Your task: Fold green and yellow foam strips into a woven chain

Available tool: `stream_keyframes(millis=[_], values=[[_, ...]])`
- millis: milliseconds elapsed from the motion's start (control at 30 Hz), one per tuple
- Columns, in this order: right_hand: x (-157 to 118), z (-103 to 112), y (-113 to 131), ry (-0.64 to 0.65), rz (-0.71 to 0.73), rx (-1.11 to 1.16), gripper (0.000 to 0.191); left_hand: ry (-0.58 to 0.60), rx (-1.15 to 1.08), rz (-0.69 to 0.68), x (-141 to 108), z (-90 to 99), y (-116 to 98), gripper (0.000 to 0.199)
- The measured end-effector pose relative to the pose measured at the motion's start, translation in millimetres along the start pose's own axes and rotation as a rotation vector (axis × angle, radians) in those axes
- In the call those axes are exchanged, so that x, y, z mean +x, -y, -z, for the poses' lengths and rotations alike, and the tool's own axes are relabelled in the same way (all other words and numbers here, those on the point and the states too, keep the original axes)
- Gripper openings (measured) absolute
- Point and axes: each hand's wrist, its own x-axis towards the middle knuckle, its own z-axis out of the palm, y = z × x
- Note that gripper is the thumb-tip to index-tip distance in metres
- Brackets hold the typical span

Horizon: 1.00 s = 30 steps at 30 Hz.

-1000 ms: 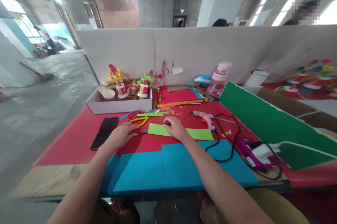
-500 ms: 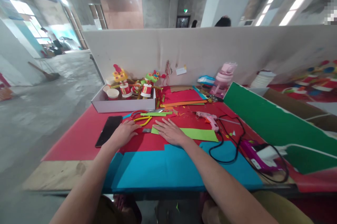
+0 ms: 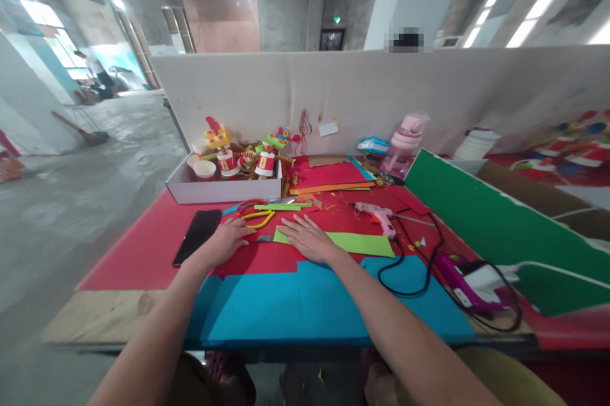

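My right hand (image 3: 305,239) lies flat, fingers spread, over the left part of a light-green paper strip (image 3: 365,244). A short grey metal-looking strip (image 3: 265,238), perhaps a ruler, shows between the green strip's left end and my left hand (image 3: 229,241). That hand rests on the red tabletop (image 3: 138,241) with its fingers stretched out; whether it touches the grey strip I cannot tell. Just beyond the hands are scissors with red and yellow handles (image 3: 260,222) and thin green paper strips (image 3: 283,206). A black phone (image 3: 197,237) sits beside my left wrist.
A pink glue gun (image 3: 379,215) lies at right, its black cable looping toward a purple power block (image 3: 469,288). Blue sheets (image 3: 286,307) cover the front edge. A white box (image 3: 223,191) holds paper-cup figures. At far right stands a green board (image 3: 500,234).
Both hands stay almost where they were. Slightly more of the grey strip shows beside my left hand.
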Motion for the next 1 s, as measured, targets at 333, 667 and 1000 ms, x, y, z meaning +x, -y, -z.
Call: stream_keyframes(millis=[333,667,1000], values=[[0.6,-1.3,-0.5,-0.007,0.003,-0.014,0.047,0.01,0.005,0.017,-0.4,-1.0,0.0,0.036],[0.2,1.3,2.2,-0.002,-0.011,-0.02,0.047,0.001,-0.023,0.013,0.0,-2.0,-2.3,0.035],[0.4,3.3,1.9,-0.013,-0.011,0.027,0.046,0.015,-0.003,0.035,-0.2,0.4,-11.3,0.036]])
